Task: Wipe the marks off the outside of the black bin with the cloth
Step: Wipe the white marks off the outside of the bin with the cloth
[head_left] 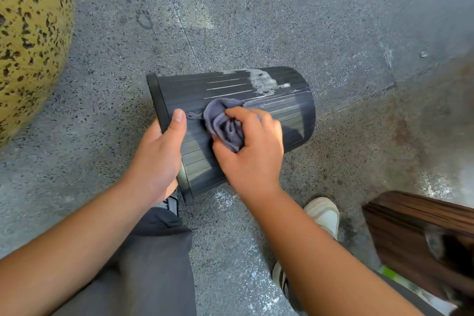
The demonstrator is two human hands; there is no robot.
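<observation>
The black ribbed bin [287, 108] is tipped on its side over the pavement, rim to the left, base to the right. White marks [263, 82] smear its upper side near the base, with thin white streaks in the grooves. My left hand [159, 151] grips the rim, thumb over the outside. My right hand [252, 151] presses a bunched grey-purple cloth [225, 123] against the middle of the bin's wall, below the marks.
Grey speckled stone paving [256, 20] lies all around. A large yellow speckled boulder [28, 33] bulges at the left. A dark wooden slatted object [415, 233] stands at the lower right. My legs and white shoes [324, 213] are under the bin.
</observation>
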